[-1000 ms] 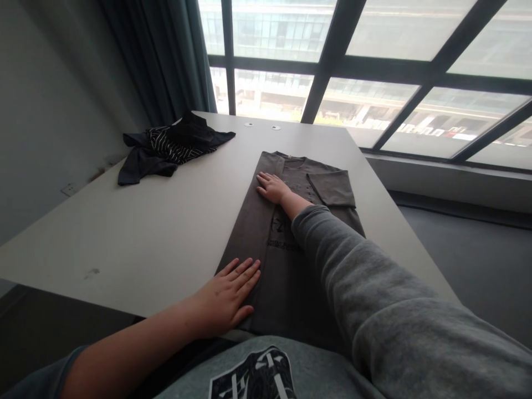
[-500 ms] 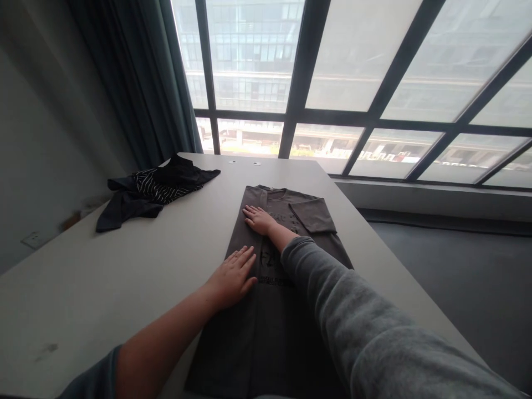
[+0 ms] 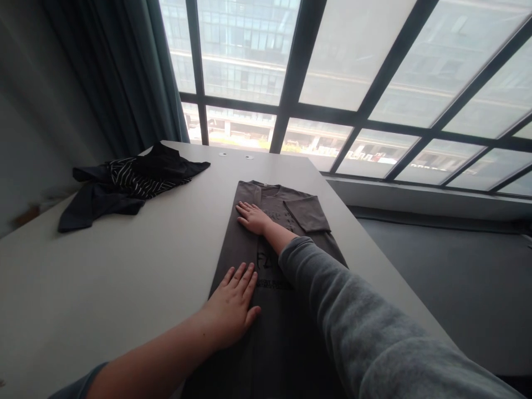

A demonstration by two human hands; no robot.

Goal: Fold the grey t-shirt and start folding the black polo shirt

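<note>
Scene: I am looking down a long pale grey table that runs to a wall of dark-framed windows, with a dark teal curtain at the left.

Garment: a brownish-grey cotton T-shirt lies flat on the right half of the table, collar toward the windows. Both long sides are folded inward, and the short sleeve is turned in on top near the collar.

Left hand: my left hand lies palm down, fingers spread apart and flat, on the shirt's left folded edge about halfway along. It grips nothing; it only presses.

Right hand: my right hand, reaching out of a light grey fleece sleeve, lies flat with the fingers apart on the cloth just below the collar. It too only presses.

Change: a second ago my left hand lay at the near hem. Half a second ago it had slid up the fold toward the right hand, and now it sits a little back toward me on that same edge. My right hand has stayed put near the collar.

Meaning: I judge this as smoothing strokes along the left fold, with the far end pinned; the fold looks straight and flat.

Elsewhere: a crumpled black garment with a white-striped panel lies well apart at the far left of the table.
</note>
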